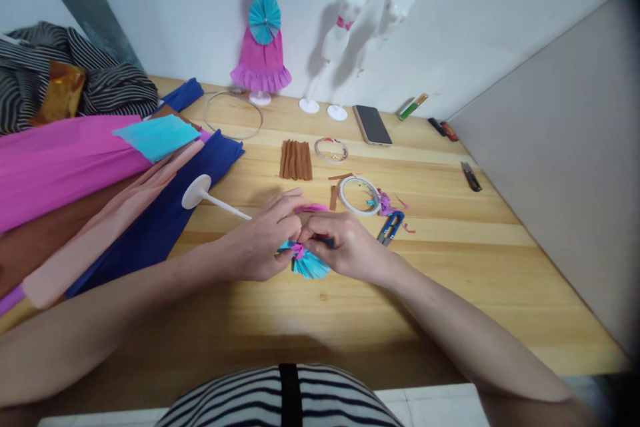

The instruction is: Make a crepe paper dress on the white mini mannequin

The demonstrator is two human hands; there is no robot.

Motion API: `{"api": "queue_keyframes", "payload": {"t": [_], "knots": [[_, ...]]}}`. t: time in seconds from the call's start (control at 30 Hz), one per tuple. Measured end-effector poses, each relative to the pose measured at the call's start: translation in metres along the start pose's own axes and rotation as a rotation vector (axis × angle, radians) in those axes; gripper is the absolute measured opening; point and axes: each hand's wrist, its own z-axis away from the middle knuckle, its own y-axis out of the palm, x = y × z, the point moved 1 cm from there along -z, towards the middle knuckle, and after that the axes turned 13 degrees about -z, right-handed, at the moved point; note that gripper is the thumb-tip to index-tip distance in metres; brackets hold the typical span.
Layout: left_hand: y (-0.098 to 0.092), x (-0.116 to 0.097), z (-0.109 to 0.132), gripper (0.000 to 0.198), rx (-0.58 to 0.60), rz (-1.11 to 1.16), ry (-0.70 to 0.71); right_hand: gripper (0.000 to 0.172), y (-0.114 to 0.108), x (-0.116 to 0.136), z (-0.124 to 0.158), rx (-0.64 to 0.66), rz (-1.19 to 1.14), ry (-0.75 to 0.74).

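In the head view, a small white dress-form stand [220, 203] lies on its side, its round base to the left and its upper end hidden under my hands. Turquoise pleated crepe paper [311, 265] fans out below my fingers, with a bit of pink crepe paper [299, 251] at its centre. My left hand [273, 238] is closed around the form and the paper from the left. From the right, my right hand [345, 243] pinches the paper beside the pink bit, its fingertips nearly meeting the left ones. More pink paper shows just behind the fingers.
Crepe paper sheets [65, 160] cover the left side. A dressed form [265, 27] and two bare forms [335, 43] stand at the wall. Tape roll [359, 177], thread snips [391, 228], brown pleated paper [296, 160], phone [373, 125] and cutter [471, 177] lie around.
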Motion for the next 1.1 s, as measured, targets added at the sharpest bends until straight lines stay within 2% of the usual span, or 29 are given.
{"api": "queue_keyframes", "payload": {"t": [0.2, 0.33, 0.43, 0.67, 0.8, 1.1], "knots": [[-0.006, -0.009, -0.005, 0.006, 0.044, -0.239, 0.003, 0.014, -0.001, -0.001, -0.001, 0.006, 0.003, 0.08], [-0.012, -0.023, -0.005, 0.007, 0.124, -0.451, -0.058, 0.012, 0.0, -0.002, -0.001, 0.015, -0.039, 0.137], [-0.015, -0.03, -0.005, 0.007, 0.141, -0.552, -0.084, 0.012, 0.001, -0.002, -0.002, 0.003, -0.075, 0.167], [-0.013, -0.033, -0.006, 0.016, 0.066, -0.541, -0.088, 0.011, 0.001, -0.002, -0.003, -0.007, -0.085, 0.168], [-0.012, -0.036, -0.006, 0.019, 0.026, -0.535, -0.141, 0.012, 0.002, -0.001, -0.001, -0.022, -0.07, 0.134], [-0.005, -0.036, 0.002, 0.023, -0.022, -0.496, -0.199, 0.016, 0.005, 0.002, 0.003, 0.002, 0.147, -0.006]]}}
